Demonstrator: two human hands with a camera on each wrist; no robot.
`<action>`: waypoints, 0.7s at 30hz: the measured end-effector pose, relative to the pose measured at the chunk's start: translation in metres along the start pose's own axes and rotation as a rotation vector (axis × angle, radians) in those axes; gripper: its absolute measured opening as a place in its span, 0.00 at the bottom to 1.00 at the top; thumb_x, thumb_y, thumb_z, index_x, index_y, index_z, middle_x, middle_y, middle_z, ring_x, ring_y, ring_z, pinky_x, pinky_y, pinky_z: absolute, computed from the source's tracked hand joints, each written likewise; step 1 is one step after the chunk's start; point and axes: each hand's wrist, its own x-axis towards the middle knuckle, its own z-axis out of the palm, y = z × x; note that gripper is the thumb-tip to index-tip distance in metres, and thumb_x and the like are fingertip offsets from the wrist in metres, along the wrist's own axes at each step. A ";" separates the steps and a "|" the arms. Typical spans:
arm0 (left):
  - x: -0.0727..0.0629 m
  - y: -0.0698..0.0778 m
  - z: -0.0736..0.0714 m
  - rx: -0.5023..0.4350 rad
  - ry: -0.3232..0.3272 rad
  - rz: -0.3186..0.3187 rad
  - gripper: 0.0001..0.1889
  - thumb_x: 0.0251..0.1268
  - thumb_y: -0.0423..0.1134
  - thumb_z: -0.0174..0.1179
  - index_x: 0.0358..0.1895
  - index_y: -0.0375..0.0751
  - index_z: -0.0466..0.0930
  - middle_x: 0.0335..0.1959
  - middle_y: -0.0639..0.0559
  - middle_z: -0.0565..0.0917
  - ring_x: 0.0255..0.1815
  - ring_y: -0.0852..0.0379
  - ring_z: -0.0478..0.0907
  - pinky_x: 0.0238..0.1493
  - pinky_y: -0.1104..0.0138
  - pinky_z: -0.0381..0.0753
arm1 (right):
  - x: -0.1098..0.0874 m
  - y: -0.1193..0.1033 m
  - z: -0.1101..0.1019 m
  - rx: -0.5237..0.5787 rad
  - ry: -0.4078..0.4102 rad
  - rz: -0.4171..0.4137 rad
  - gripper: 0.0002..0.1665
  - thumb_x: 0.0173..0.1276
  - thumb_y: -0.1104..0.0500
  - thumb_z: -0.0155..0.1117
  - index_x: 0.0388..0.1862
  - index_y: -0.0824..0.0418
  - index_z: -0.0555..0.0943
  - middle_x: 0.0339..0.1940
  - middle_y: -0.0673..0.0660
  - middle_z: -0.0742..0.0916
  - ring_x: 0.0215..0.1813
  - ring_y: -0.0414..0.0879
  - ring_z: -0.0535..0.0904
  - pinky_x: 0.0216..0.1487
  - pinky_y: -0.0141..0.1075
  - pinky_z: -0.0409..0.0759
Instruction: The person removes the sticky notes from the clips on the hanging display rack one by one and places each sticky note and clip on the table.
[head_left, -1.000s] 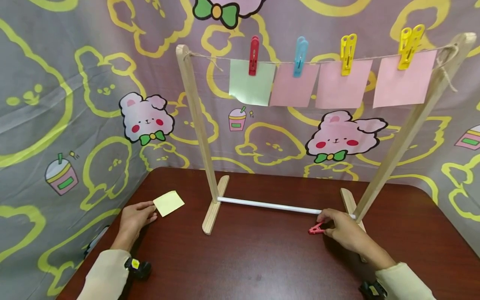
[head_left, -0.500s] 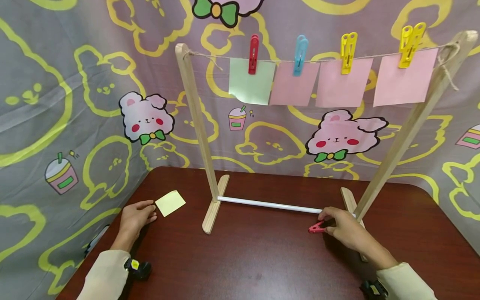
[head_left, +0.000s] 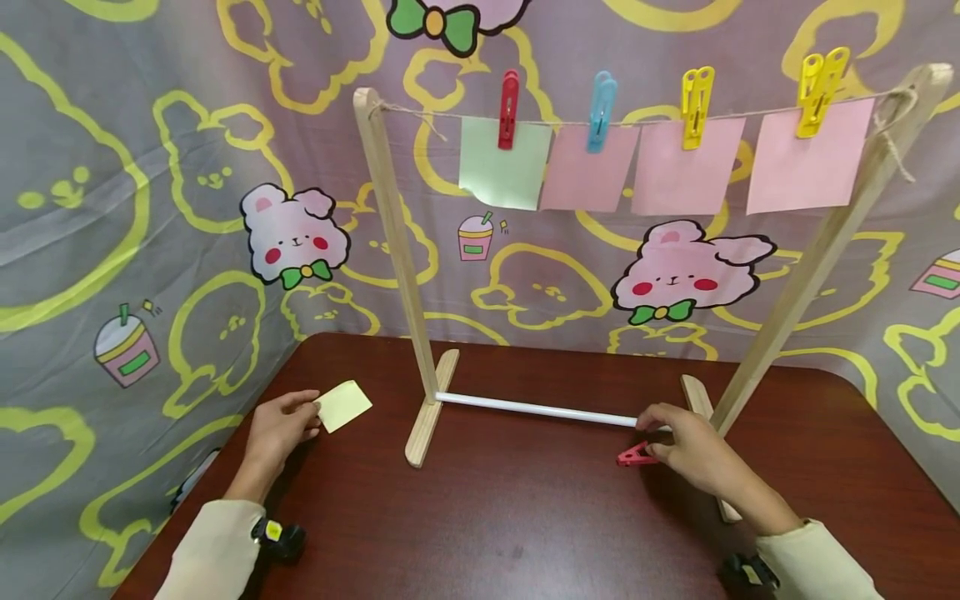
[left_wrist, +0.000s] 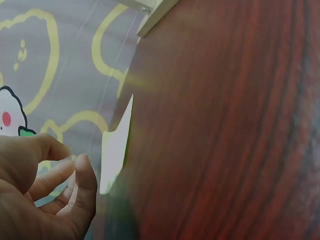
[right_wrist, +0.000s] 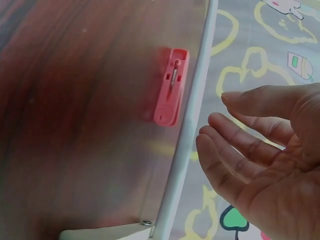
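Observation:
A yellow sticky note lies on the table at the left. Beside its left edge is my left hand, loosely curved; in the left wrist view a small gap separates the fingertips from the note. At the right, a red clothespin lies on the table. My right hand hovers by it, and in the right wrist view its fingers are spread apart, holding nothing, clear of the clothespin.
A wooden stand carries a string with one green note and several pink notes, held by red, blue and yellow clothespins. A white bar joins its feet low over the table. Patterned cloth hangs behind.
My left hand has moved slightly right, closer to the yellow note, which shifted a little right earlier on. The right hand has risen slightly away from the red clothespin, which stays in place.

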 end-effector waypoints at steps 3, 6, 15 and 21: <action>-0.002 0.005 0.002 0.008 -0.014 0.027 0.23 0.76 0.35 0.58 0.68 0.28 0.76 0.43 0.44 0.86 0.32 0.65 0.83 0.33 0.72 0.88 | 0.001 -0.003 -0.001 0.001 -0.003 0.005 0.17 0.54 0.75 0.76 0.41 0.62 0.84 0.41 0.56 0.89 0.43 0.50 0.83 0.39 0.36 0.82; -0.004 0.011 0.004 0.009 -0.025 0.056 0.22 0.76 0.36 0.59 0.68 0.29 0.77 0.42 0.46 0.87 0.32 0.65 0.84 0.33 0.72 0.89 | 0.002 -0.007 -0.004 -0.001 0.004 -0.005 0.17 0.54 0.74 0.77 0.42 0.62 0.84 0.42 0.57 0.90 0.44 0.52 0.84 0.40 0.37 0.83; -0.012 0.031 0.015 0.033 -0.049 0.176 0.20 0.76 0.37 0.61 0.65 0.32 0.80 0.47 0.42 0.89 0.33 0.63 0.85 0.34 0.68 0.89 | 0.008 -0.021 -0.017 0.028 0.012 0.007 0.16 0.60 0.69 0.77 0.46 0.64 0.85 0.43 0.58 0.89 0.38 0.44 0.80 0.34 0.32 0.81; -0.021 0.045 0.020 0.057 -0.054 0.223 0.19 0.76 0.38 0.61 0.64 0.34 0.82 0.55 0.34 0.87 0.33 0.63 0.85 0.34 0.68 0.89 | 0.012 -0.031 -0.025 -0.014 0.046 0.026 0.16 0.61 0.66 0.77 0.47 0.63 0.86 0.45 0.59 0.90 0.50 0.55 0.75 0.41 0.40 0.78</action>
